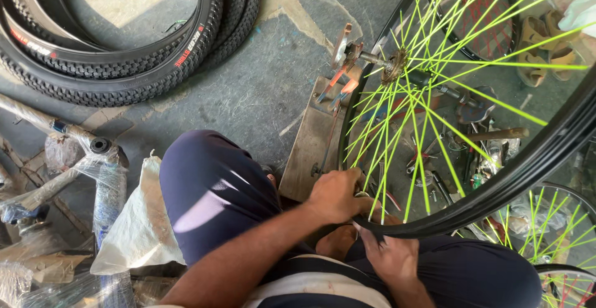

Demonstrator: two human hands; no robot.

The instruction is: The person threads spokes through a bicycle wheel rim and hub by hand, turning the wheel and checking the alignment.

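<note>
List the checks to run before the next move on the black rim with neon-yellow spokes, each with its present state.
1. Left hand on black bicycle wheel rim with neon-yellow spokes: ok.
2. Right hand at rim's lower edge: ok.
3. Small tool held in either hand: cannot tell.
4. Hub with threaded axle in view, unobstructed: ok.
5. Scattered metal hand tools behind the spokes, close by: ok.
6. Rim apart from stacked black knobby tyres: ok.

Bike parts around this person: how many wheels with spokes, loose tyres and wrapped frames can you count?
Spoked wheels: 4 – the one with lime spokes that the left hand and right hand grip at the rim, a red-spoked wheel behind it, and two lime-spoked wheels lower right.
Loose black tyres: about 3, stacked.
Plastic-wrapped frame: 1.
Total: about 8.
</note>
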